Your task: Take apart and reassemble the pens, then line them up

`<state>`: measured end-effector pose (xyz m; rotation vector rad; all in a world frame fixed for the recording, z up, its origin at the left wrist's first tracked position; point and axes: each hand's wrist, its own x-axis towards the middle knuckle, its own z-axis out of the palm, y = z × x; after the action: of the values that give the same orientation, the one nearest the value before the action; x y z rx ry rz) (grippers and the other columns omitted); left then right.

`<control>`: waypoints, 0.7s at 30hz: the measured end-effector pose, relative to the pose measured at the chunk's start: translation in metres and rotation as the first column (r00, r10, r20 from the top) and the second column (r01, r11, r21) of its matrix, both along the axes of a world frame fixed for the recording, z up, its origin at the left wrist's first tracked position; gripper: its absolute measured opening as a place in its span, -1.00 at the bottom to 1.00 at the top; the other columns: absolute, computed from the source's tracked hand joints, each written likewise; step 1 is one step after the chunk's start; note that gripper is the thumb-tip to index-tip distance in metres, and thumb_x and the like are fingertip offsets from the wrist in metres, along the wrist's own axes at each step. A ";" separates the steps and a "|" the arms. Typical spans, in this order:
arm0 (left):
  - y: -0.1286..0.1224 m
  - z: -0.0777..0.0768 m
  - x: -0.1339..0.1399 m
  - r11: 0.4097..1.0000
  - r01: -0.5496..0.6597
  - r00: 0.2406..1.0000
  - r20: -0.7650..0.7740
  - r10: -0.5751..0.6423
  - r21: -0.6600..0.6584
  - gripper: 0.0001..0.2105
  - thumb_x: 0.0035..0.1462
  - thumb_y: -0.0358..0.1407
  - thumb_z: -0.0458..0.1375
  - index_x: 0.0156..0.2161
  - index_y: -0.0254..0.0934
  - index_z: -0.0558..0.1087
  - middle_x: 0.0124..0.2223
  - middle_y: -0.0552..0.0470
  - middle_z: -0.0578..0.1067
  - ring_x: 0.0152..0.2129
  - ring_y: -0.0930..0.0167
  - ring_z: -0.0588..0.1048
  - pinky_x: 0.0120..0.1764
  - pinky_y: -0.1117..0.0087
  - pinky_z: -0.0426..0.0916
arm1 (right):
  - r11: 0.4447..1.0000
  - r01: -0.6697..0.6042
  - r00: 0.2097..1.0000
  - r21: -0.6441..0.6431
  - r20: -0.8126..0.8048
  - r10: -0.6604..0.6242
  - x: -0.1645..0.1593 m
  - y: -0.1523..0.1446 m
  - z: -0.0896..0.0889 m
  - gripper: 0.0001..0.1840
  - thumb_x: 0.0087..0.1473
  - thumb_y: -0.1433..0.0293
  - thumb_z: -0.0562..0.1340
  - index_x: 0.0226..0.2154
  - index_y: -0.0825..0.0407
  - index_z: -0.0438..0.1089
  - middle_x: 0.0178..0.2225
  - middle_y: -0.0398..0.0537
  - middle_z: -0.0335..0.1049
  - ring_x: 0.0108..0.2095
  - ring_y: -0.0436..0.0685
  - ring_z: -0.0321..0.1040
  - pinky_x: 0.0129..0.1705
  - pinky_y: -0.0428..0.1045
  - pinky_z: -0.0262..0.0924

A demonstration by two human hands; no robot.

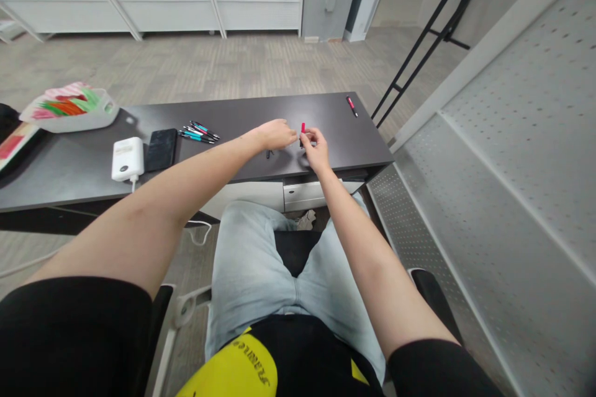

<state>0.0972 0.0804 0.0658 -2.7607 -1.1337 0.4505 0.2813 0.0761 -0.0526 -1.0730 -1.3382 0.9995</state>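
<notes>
Dark grey table (pixel 251 113), person seated at its near side, both hands over the right half of the top. Pegboard panel (pixel 512 136) closes off the right side; black metal stand (pixel 410 65) leans past the far right corner. Left forearm lies across the view of the table's near edge.

Right hand (pixel 318 152): fingertips pinched on a small red piece (pixel 303 128), its red end upright above the fingers; lower part mostly covered by them. Left hand (pixel 275 134): just beside it, palm down, fingers drawn in toward the red piece; I cannot tell whether they grip anything. Hands near each other, a narrow gap between.

Small black bits (pixel 269 154) on the table, just below the left hand. Red-and-black pen (pixel 352 106) alone near the far right corner. Left of the hands: loose pile of blue, black and white pens (pixel 199 132), then black phone (pixel 161 150), then white power bank (pixel 128 159) with cable plugged in.

Containers: white basket (pixel 110 113) at the far left, heaped with pink, green and orange contents, too blurred to identify. White drawers (pixel 305 196) under the tabletop; insides hidden.
</notes>
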 end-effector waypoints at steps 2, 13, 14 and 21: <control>0.005 0.006 -0.015 0.989 -0.121 0.981 0.165 0.106 0.082 -0.84 0.40 -0.43 0.28 -0.03 -0.27 0.70 0.14 -0.26 0.78 0.15 0.11 0.73 0.26 0.18 0.40 | 1.000 0.001 1.000 0.002 0.020 -0.001 0.000 0.000 0.000 -0.42 0.19 -0.27 0.45 -0.14 -0.17 0.42 -0.31 -0.14 0.45 -0.19 0.20 0.43 -0.13 0.06 0.40; -0.008 -0.010 -0.021 0.804 -0.296 -0.343 0.843 0.414 -0.515 -0.79 0.23 -0.51 0.40 -0.27 -0.21 0.47 -0.30 0.11 0.64 -0.45 0.50 0.57 -0.25 0.48 0.50 | 0.997 -0.072 0.997 -0.014 0.027 0.072 -0.002 -0.004 0.004 -0.53 0.05 -0.10 0.56 -0.24 -0.13 0.55 -0.39 -0.21 0.44 -0.31 0.13 0.35 -0.22 0.04 0.30; -0.010 -0.011 -0.018 0.799 -0.289 -0.428 0.817 0.385 -0.528 -0.78 0.24 -0.51 0.41 -0.28 -0.21 0.47 -0.29 0.10 0.65 -0.47 0.51 0.54 -0.28 0.49 0.49 | 0.996 -0.084 0.996 -0.013 0.037 0.084 -0.003 -0.004 0.005 -0.54 0.05 -0.09 0.56 -0.24 -0.13 0.56 -0.39 -0.21 0.44 -0.33 0.12 0.33 -0.22 0.04 0.29; -0.013 -0.016 -0.007 0.792 -0.242 -0.573 0.741 0.349 -0.560 -0.78 0.22 -0.51 0.45 -0.30 -0.21 0.52 -0.35 0.10 0.64 -0.48 0.50 0.52 -0.35 0.53 0.48 | 0.994 -0.110 0.988 -0.012 0.109 0.111 -0.004 -0.006 0.007 -0.63 0.12 0.01 0.56 -0.24 -0.11 0.57 -0.37 -0.19 0.45 -0.31 0.12 0.32 -0.20 0.04 0.29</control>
<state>0.0900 0.0672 0.0501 -1.7668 -2.1251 -2.7175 0.2778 0.0704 -0.0452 -1.0813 -1.4982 1.0387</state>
